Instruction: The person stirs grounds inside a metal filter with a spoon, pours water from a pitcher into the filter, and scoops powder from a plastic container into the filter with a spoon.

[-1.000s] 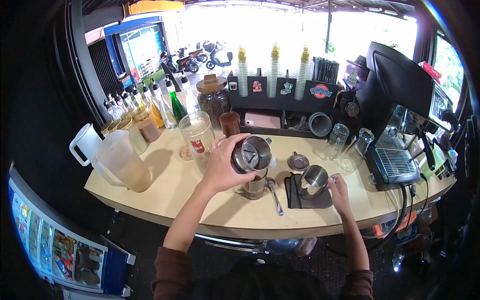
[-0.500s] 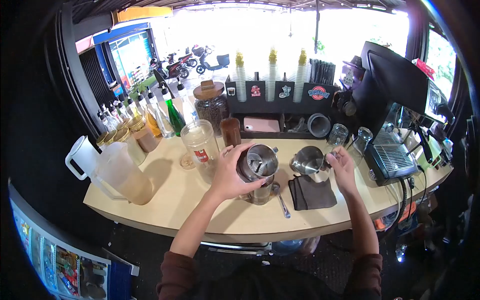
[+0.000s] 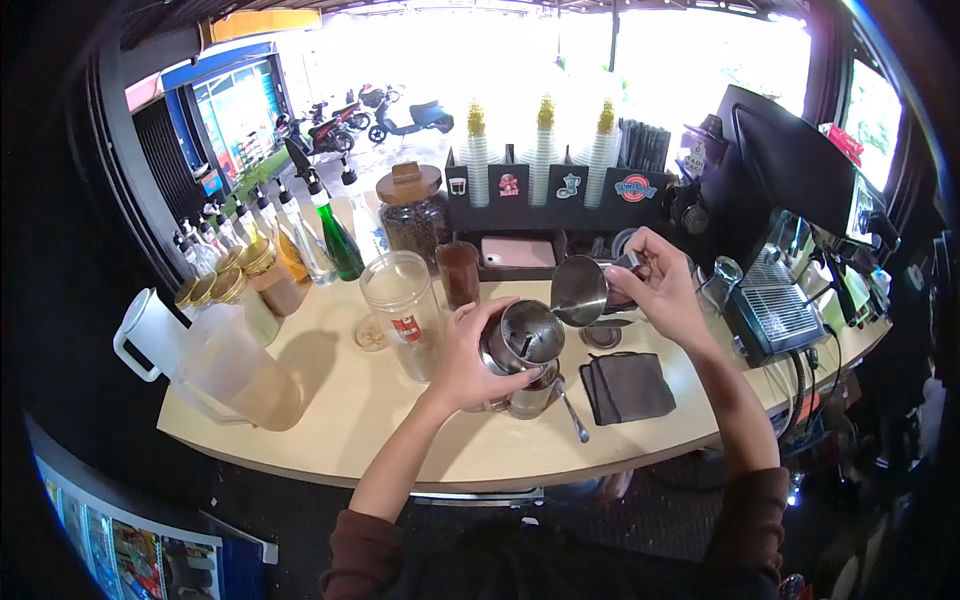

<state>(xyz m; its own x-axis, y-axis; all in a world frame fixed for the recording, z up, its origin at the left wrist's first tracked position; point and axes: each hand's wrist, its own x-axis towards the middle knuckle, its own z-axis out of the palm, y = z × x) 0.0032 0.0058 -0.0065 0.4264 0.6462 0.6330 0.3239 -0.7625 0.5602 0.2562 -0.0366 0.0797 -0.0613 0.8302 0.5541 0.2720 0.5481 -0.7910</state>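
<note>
My left hand (image 3: 470, 360) is wrapped round a round steel cup (image 3: 531, 334), held tilted with its opening toward me above a glass mug (image 3: 529, 402) on the counter. In my right hand (image 3: 652, 285), the handle of a steel pitcher (image 3: 580, 291) is gripped; the pitcher tips left, its lip close to the cup's rim. Whether liquid flows between them is too small to tell. A spoon (image 3: 573, 410) lies right of the mug, beside a folded dark cloth (image 3: 627, 387). Behind the cloth sits a small round metal piece (image 3: 602, 336).
A clear jar (image 3: 401, 300) stands left of my left hand. Two pitchers (image 3: 235, 370) are at the counter's left, with pump bottles (image 3: 333, 235) behind. A black cup rack (image 3: 545, 215) lines the back. An espresso machine (image 3: 785, 310) stands right.
My right hand has lifted the pitcher off the cloth, up and left, and tipped it toward the cup. My left hand still holds the cup, slightly lower and further right in view.
</note>
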